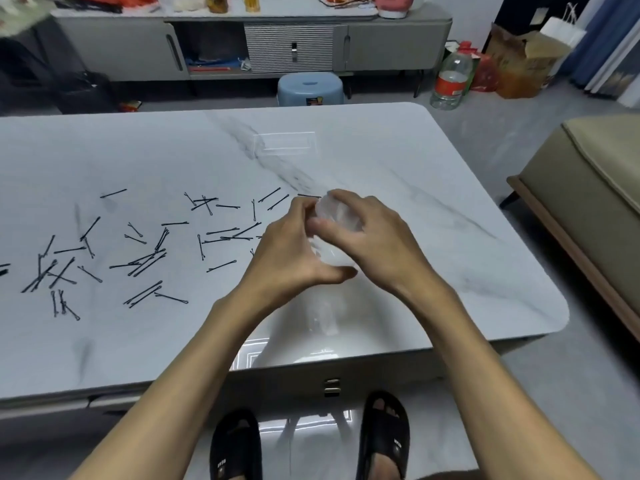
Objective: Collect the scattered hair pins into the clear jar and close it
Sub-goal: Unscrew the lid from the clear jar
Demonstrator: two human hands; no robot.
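A small clear jar (331, 233) is held between both hands above the white marble table (433, 202). My left hand (291, 247) grips its left side and lower part, with the thumb curled under it. My right hand (370, 233) wraps over its top and right side. Whether the lid is on is hard to tell through the blur. Several black hair pins (145, 261) lie scattered over the left and middle of the table, some crossing each other, a few just left of my left hand.
A faint clear rectangular item (285, 143) lies on the table's far middle. A blue stool (310, 89), a grey cabinet (391, 46) and a large water bottle (450, 79) stand beyond the table. A beige sofa (588, 188) sits to the right.
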